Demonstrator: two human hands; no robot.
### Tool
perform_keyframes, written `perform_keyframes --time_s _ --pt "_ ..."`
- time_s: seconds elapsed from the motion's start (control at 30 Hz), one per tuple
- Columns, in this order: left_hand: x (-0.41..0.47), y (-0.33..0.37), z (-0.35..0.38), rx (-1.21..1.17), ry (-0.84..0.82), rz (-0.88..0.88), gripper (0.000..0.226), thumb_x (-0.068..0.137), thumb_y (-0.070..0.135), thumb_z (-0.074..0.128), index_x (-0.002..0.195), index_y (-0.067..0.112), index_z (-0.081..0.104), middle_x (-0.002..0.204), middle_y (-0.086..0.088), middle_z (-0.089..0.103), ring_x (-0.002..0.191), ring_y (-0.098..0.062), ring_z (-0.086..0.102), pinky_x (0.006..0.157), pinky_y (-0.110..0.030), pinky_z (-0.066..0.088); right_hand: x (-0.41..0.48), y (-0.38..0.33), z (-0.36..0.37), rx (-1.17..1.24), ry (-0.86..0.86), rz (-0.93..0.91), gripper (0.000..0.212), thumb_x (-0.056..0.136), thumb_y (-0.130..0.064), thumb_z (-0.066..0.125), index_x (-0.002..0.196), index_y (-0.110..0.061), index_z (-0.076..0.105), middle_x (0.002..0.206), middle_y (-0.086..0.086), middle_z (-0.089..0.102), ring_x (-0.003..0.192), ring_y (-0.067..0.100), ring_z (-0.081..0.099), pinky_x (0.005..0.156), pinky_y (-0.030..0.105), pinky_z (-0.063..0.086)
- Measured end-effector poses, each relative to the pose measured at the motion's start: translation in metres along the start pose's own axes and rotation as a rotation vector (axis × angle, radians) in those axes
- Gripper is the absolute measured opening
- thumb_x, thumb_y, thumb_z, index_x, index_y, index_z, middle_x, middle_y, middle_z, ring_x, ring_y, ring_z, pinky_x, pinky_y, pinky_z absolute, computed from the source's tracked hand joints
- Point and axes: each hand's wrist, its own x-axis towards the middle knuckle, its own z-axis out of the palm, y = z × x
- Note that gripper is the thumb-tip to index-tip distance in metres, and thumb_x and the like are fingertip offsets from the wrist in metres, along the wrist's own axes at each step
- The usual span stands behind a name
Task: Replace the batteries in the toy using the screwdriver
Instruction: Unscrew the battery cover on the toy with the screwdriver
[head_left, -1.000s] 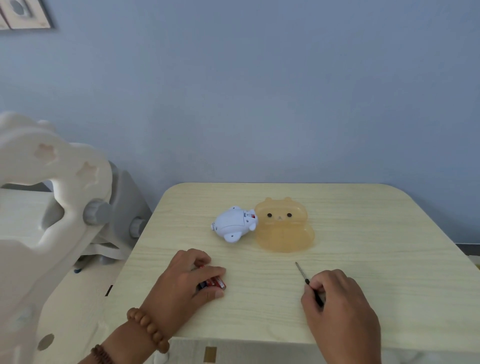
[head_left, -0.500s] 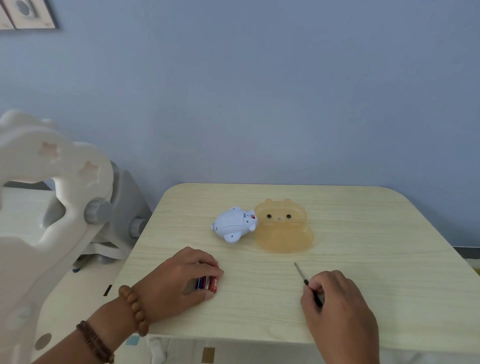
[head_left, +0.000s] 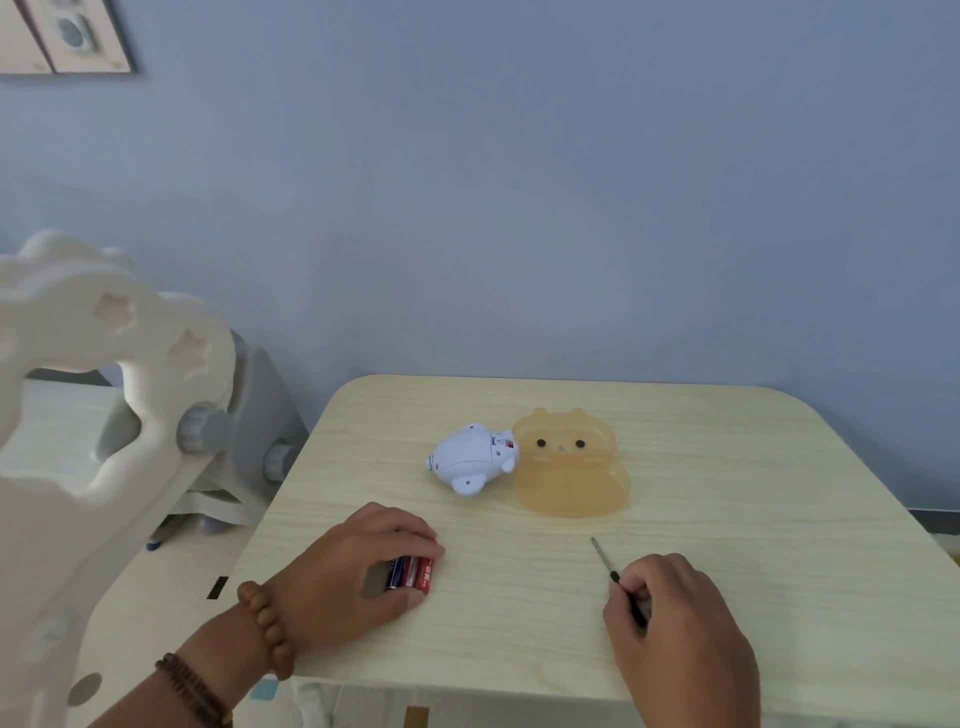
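A small white toy (head_left: 470, 457) lies on its side in the middle of the pale wooden table (head_left: 727, 478). Nearer the front left, my left hand (head_left: 358, 577) curls over a few red and blue batteries (head_left: 411, 572) that lie on the tabletop. At the front right, my right hand (head_left: 680, 634) pinches the dark handle of a thin screwdriver (head_left: 605, 561). Its metal tip points away from me toward the toy and rests low over the table.
A translucent orange bear-shaped box (head_left: 569, 465) touches the toy's right side. A white and grey plastic play frame (head_left: 119, 415) stands off the table's left edge. A blue wall rises behind the table.
My left hand has drawn back toward me and leftward with the batteries under it. My right hand and the screwdriver have hardly moved.
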Motion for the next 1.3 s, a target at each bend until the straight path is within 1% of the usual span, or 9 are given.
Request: perform_keyframes --time_s 0.37,0.5,0.6,0.7,0.8,0.93,1.17,1.27,1.3 --pt "0.008 0.01 -0.018 0.035 -0.012 -0.039 0.055 0.074 0.054 0.075 0.126 0.052 0.056 0.138 0.034 0.043 0.133 0.006 0.034 0.106 -0.006 0.027 0.002 0.005 0.004 0.01 -0.024 -0.029 0.036 0.056 -0.012 0.092 0.063 -0.021 0.058 0.063 -0.004 0.054 0.056 0.022 0.056 0.035 0.033 0.039" --pt "0.051 0.027 -0.049 0.072 0.08 -0.098 0.073 0.073 0.065 0.068 0.14 0.044 0.043 0.139 0.029 0.043 0.129 0.0 0.038 0.108 -0.024 0.037 0.002 0.007 0.006 0.006 0.002 -0.031 0.035 0.054 -0.01 0.091 0.062 -0.02 0.058 0.063 -0.002 0.056 0.056 0.026 0.058 0.036 0.036 0.04" --pt "0.098 0.044 -0.049 0.145 -0.055 -0.247 0.099 0.072 0.059 0.077 0.152 0.029 0.028 0.151 0.011 0.036 0.138 -0.014 0.03 0.113 -0.029 0.029 0.003 0.01 0.009 0.019 0.016 -0.039 0.036 0.052 -0.008 0.092 0.06 -0.018 0.059 0.061 -0.002 0.056 0.055 0.028 0.058 0.038 0.034 0.039" --pt "0.127 0.048 -0.027 0.194 -0.185 -0.307 0.109 0.071 0.058 0.078 0.155 0.023 0.018 0.157 0.003 0.03 0.14 -0.023 0.032 0.114 -0.038 0.034 0.004 0.013 0.01 0.04 0.034 -0.056 0.036 0.05 -0.007 0.092 0.059 -0.019 0.059 0.06 -0.002 0.055 0.053 0.028 0.058 0.04 0.03 0.036" --pt "0.138 0.038 -0.012 0.265 -0.229 -0.299 0.099 0.075 0.056 0.075 0.153 0.021 0.025 0.152 0.0 0.038 0.132 -0.024 0.043 0.109 -0.041 0.041 0.004 0.013 0.009 0.05 0.043 -0.051 0.035 0.049 -0.008 0.092 0.058 -0.019 0.06 0.058 -0.002 0.055 0.051 0.028 0.057 0.038 0.031 0.039" --pt "0.137 0.03 -0.008 0.262 -0.117 -0.23 0.057 0.079 0.033 0.073 0.13 0.015 0.054 0.125 -0.002 0.058 0.112 -0.021 0.058 0.097 -0.038 0.049 0.004 0.014 0.011 0.065 0.038 -0.072 0.038 0.047 -0.008 0.092 0.057 -0.018 0.058 0.055 -0.003 0.053 0.048 0.025 0.055 0.038 0.027 0.038" --pt "0.109 0.044 -0.022 0.262 0.134 -0.124 0.075 0.069 0.071 0.061 0.135 0.038 0.048 0.13 0.021 0.053 0.108 -0.01 0.056 0.089 -0.035 0.052 0.006 0.025 0.014 0.143 0.044 -0.097 0.035 0.053 -0.011 0.092 0.062 -0.023 0.059 0.057 -0.007 0.057 0.049 0.02 0.058 0.042 0.028 0.044" --pt "0.093 0.083 -0.016 0.243 0.183 -0.053 0.073 0.067 0.075 0.062 0.132 0.044 0.049 0.128 0.027 0.051 0.102 -0.007 0.054 0.084 -0.028 0.05 0.008 0.024 0.003 0.318 0.171 -0.03 0.013 0.072 -0.018 0.077 0.068 -0.025 0.066 0.063 -0.007 0.062 0.058 0.005 0.059 0.055 0.011 0.044" --pt "0.089 0.094 -0.01 0.236 0.166 -0.036 0.073 0.067 0.077 0.061 0.131 0.045 0.048 0.128 0.028 0.05 0.101 -0.006 0.053 0.085 -0.026 0.049 0.01 0.025 0.001 0.408 0.202 0.048 0.017 0.076 -0.013 0.078 0.072 -0.027 0.068 0.064 -0.005 0.064 0.064 0.003 0.061 0.06 0.005 0.044"
